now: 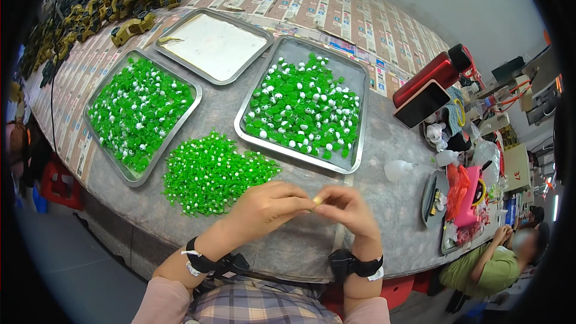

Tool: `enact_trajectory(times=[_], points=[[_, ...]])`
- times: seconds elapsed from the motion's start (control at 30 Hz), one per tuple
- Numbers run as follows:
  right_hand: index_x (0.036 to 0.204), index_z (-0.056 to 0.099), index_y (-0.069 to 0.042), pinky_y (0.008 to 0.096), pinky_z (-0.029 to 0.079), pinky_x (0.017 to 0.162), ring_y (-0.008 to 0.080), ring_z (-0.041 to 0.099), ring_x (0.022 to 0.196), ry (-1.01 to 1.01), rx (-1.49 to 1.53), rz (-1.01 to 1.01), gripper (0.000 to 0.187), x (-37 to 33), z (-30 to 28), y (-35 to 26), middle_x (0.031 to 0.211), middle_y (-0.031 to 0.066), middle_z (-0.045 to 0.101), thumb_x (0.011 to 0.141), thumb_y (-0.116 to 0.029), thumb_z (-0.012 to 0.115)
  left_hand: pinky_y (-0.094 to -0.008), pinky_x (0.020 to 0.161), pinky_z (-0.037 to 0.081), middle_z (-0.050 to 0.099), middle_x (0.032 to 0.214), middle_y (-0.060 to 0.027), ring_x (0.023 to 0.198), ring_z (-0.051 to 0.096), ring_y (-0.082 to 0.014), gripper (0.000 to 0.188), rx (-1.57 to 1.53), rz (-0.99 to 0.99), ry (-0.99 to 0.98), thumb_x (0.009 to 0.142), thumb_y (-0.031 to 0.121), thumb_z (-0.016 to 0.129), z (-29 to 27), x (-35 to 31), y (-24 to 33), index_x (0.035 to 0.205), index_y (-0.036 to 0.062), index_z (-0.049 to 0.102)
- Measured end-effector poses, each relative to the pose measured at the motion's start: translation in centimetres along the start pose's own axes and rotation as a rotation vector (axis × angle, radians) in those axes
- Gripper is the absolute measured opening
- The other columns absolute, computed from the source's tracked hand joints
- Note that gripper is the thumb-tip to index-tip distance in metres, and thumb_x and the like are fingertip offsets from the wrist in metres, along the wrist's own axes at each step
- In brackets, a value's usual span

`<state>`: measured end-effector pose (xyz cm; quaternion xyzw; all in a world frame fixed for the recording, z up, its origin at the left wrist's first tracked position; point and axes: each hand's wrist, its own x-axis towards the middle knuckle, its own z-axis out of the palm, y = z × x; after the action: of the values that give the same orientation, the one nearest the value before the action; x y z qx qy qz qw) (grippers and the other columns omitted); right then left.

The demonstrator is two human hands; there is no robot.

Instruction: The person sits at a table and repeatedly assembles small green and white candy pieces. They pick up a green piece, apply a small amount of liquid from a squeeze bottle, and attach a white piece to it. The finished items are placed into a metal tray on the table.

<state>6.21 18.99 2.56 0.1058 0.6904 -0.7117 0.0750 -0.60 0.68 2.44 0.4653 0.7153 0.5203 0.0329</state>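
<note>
My left hand [264,205] and my right hand [351,209] meet over the near edge of the table, fingertips pinched close together. Between them shows a small pale-yellow piece [317,200], too small to name; anything else in the fingers is hidden. Just beyond my left hand lies a loose heap of small green plastic parts with white dots [210,171]. Farther off, a metal tray [357,159] holds green pieces with white, eyeball-like balls. A second metal tray [193,105] at the left is filled more densely with similar pieces.
Behind these sits a metal tray with a white sheet [216,45]. Olive toy vehicles [135,27] pile up at the far left. At right are a red flask [423,78], a phone [422,103], a white bottle [399,170] and a pink container [468,197]. A person in green [486,270] sits beyond.
</note>
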Motion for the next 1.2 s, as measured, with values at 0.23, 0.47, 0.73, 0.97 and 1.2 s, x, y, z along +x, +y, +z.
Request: enact_trajectory(times=[0.23,0.47,0.73,0.97,1.2], points=[[0.099,0.050,-0.002,0.0221,0.037,0.064,0.0098,0.048,0.077,1.251,-0.383,-0.661,0.030,-2.0,-8.9,0.0,0.081,0.0031,0.052,0.071,-0.007,0.060,-0.0236,0.062,0.046,0.057,0.076,-0.0060,0.069,0.056,-0.0124,0.010,-1.031,-0.654,0.255,0.077,0.007,0.054,-0.5,-0.6,0.3,0.085,0.0007,0.056],[0.107,0.044,-0.002,0.0252,0.039,0.072,0.0142,0.050,0.086,0.855,-0.533,-0.200,0.042,-0.3,-12.7,5.2,0.092,0.0076,0.053,0.071,-0.011,0.062,-0.0230,0.062,0.048,0.058,0.078,-0.0075,0.069,0.057,-0.0120,0.015,-1.262,-0.792,0.255,0.078,0.009,0.055,1.1,-1.3,-1.3,0.090,0.0013,0.055],[0.098,0.046,0.002,0.0204,0.038,0.063,0.0107,0.050,0.075,0.718,-0.100,-0.500,0.046,-1.2,-3.2,-1.9,0.086,0.0050,0.052,0.071,-0.031,0.064,-0.0237,0.063,0.049,0.060,0.082,-0.0102,0.071,0.059,-0.0140,0.013,-1.383,-0.816,0.272,0.078,0.007,0.054,0.9,-1.9,-2.1,0.090,0.0016,0.055],[0.082,0.045,-0.003,0.0204,0.035,0.057,0.0095,0.043,0.065,0.841,-0.048,-0.673,0.060,-1.5,2.9,-4.2,0.073,0.0015,0.043,0.054,-0.050,0.071,-0.0232,0.063,0.049,0.059,0.080,-0.0084,0.070,0.058,-0.0129,0.011,-1.418,-0.802,0.275,0.077,0.008,0.056,0.8,-1.8,-2.0,0.087,0.0025,0.055],[0.078,0.044,-0.004,0.0253,0.033,0.052,0.0133,0.041,0.057,0.801,-0.126,-0.843,0.058,-0.9,4.4,-2.4,0.065,0.0010,0.042,0.054,-0.048,0.071,-0.0233,0.063,0.048,0.059,0.076,-0.0061,0.067,0.057,-0.0117,0.010,-1.445,-0.775,0.256,0.076,0.010,0.057,1.1,-1.9,-2.1,0.084,0.0033,0.055]])
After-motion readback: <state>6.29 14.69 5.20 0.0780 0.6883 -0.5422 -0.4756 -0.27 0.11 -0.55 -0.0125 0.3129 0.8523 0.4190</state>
